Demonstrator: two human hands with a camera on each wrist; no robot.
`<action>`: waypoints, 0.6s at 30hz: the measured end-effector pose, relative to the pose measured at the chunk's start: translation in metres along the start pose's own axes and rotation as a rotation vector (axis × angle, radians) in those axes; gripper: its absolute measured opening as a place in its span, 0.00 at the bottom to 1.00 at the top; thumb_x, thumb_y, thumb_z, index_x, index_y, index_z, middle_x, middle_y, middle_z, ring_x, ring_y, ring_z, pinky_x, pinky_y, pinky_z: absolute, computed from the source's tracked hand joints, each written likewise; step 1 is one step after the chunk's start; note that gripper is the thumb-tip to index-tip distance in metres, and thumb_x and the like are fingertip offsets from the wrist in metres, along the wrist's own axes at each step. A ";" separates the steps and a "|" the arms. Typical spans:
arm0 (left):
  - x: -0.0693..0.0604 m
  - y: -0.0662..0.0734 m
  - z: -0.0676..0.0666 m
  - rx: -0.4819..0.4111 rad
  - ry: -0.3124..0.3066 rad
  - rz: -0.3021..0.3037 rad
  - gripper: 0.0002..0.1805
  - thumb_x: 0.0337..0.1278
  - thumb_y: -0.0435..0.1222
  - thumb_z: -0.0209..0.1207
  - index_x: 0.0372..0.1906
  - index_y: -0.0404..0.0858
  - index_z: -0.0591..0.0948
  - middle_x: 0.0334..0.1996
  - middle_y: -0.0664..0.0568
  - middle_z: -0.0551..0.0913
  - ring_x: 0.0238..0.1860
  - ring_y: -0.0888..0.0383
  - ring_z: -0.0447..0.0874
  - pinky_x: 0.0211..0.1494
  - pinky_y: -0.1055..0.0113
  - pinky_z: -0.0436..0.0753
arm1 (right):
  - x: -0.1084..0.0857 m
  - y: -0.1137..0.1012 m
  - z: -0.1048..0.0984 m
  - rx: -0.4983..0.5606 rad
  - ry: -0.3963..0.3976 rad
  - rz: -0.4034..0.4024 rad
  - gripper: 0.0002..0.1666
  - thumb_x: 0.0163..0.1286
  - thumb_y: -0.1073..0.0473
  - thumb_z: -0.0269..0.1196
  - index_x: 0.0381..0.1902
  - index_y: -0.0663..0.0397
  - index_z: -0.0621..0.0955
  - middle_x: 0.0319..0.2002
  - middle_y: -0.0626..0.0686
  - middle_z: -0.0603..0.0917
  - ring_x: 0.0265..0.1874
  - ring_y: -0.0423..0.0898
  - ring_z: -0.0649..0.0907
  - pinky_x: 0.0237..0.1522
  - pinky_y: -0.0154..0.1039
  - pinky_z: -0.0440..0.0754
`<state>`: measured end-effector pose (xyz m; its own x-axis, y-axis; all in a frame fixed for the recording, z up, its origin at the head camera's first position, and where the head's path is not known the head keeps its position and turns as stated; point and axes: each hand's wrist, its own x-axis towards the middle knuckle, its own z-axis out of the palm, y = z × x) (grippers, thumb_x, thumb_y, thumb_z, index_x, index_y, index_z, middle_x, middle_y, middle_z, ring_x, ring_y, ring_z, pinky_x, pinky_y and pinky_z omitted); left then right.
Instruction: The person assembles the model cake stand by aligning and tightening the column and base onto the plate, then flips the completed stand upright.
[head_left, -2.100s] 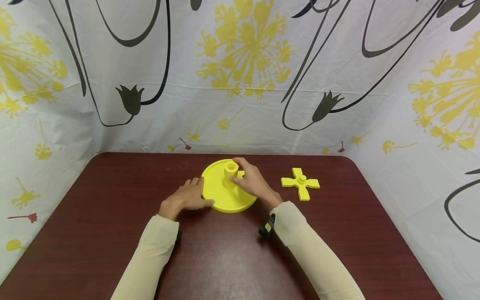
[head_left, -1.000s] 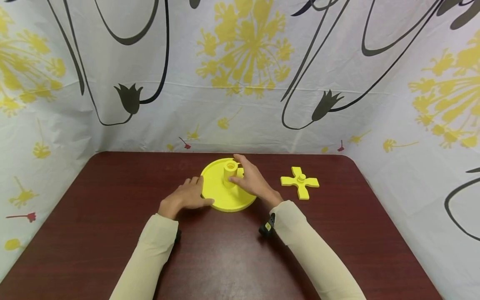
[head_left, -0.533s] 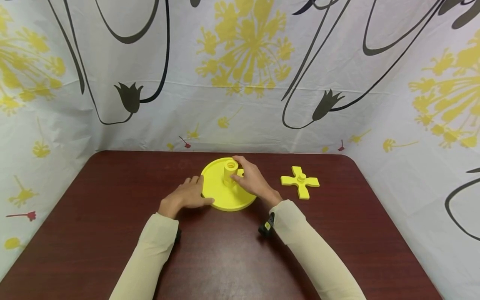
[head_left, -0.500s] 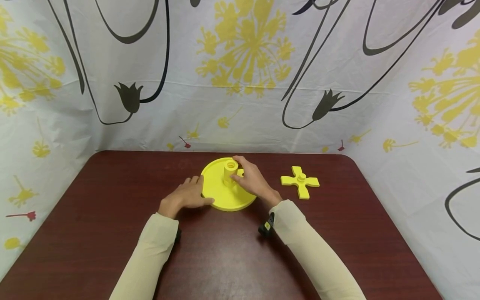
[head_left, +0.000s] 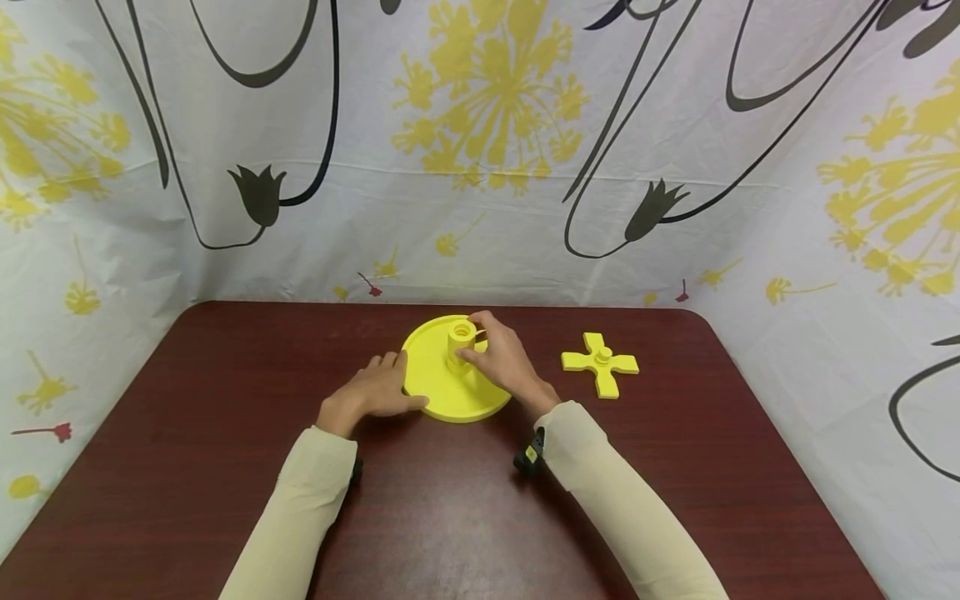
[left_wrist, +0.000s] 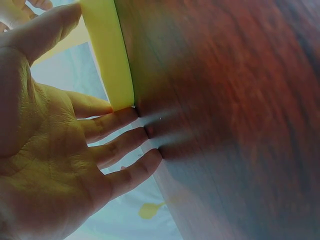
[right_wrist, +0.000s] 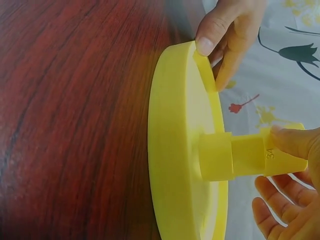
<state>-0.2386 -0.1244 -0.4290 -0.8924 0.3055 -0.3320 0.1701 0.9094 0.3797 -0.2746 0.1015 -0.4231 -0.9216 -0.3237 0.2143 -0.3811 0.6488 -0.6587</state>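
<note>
White sheeting (head_left: 517, 250) printed with flowers closes off the far edge of the desk (head_left: 225, 467), and I see a yellow cross (head_left: 602, 362) lying flat to the right. Near that edge rests the yellow disc (head_left: 450, 396), a yellow post (head_left: 459, 350) upright on it; the left grip (head_left: 379, 390) holds the disc's rim between thumb and fingers, while the right grip (head_left: 507, 358) pinches the post, blocking part of my view.

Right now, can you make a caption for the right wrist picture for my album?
Right hand pinches a yellow post on a round yellow disc while left hand touches the disc.
</note>
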 end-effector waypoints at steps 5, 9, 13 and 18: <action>-0.001 0.000 -0.001 -0.012 -0.001 0.003 0.55 0.61 0.58 0.58 0.77 0.25 0.47 0.73 0.31 0.56 0.71 0.35 0.56 0.71 0.42 0.62 | 0.000 -0.001 -0.001 0.004 -0.009 0.014 0.32 0.63 0.58 0.72 0.61 0.57 0.73 0.55 0.57 0.81 0.53 0.54 0.82 0.54 0.48 0.80; -0.001 0.001 0.000 -0.017 -0.001 0.000 0.55 0.62 0.58 0.58 0.77 0.26 0.47 0.73 0.31 0.56 0.71 0.35 0.56 0.71 0.41 0.62 | 0.000 0.002 -0.003 0.005 -0.034 0.008 0.36 0.64 0.55 0.71 0.65 0.58 0.70 0.60 0.58 0.78 0.57 0.55 0.80 0.57 0.49 0.79; -0.001 0.000 0.000 -0.016 -0.001 -0.007 0.55 0.61 0.58 0.58 0.77 0.26 0.47 0.73 0.31 0.56 0.71 0.35 0.56 0.71 0.42 0.62 | 0.000 0.003 -0.004 0.020 -0.054 -0.025 0.37 0.65 0.58 0.69 0.68 0.60 0.69 0.63 0.59 0.76 0.61 0.55 0.77 0.57 0.51 0.79; 0.000 0.000 0.000 -0.019 0.000 -0.009 0.56 0.61 0.58 0.59 0.77 0.26 0.47 0.73 0.32 0.57 0.71 0.36 0.57 0.71 0.42 0.62 | 0.000 0.003 -0.004 0.018 -0.061 -0.061 0.34 0.66 0.63 0.67 0.68 0.60 0.69 0.61 0.60 0.78 0.58 0.54 0.79 0.56 0.50 0.80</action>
<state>-0.2386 -0.1245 -0.4288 -0.8939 0.2974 -0.3355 0.1540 0.9065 0.3932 -0.2760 0.1060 -0.4217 -0.8901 -0.4042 0.2105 -0.4346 0.6139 -0.6589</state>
